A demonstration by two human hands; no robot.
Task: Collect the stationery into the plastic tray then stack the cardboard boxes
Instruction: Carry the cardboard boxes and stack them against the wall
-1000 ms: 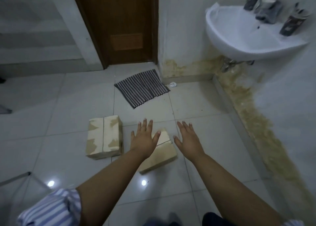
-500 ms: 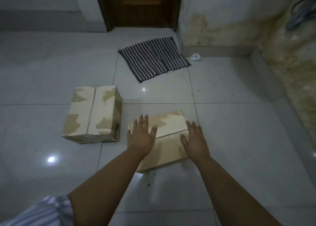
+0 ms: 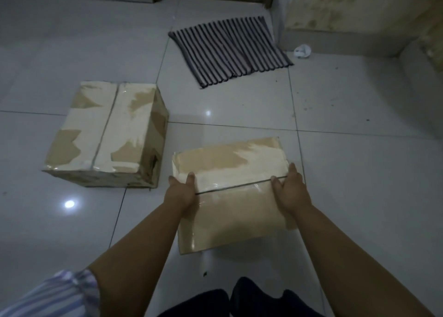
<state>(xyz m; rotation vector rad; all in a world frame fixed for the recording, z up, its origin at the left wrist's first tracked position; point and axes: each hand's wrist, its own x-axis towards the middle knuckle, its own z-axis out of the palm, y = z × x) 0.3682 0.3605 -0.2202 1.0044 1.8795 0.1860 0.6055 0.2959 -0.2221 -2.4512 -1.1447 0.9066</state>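
Observation:
Two taped cardboard boxes are on the tiled floor. The smaller box is in the middle, its near end lifted towards me. My left hand grips its left side, thumb on top. My right hand grips its right side, thumb on the top seam. The larger box sits to the left, a short gap away, untouched. No plastic tray or stationery is in view.
A striped floor mat lies behind the boxes near a wooden door. A crumpled white scrap lies by the stained wall's base at the right. Bare tiles lie around the boxes. My dark-clothed knees are at the bottom.
My hands went from hovering flat above the smaller box to clasping its two sides. The box now looks raised at its near end, and the camera has tilted down and come closer.

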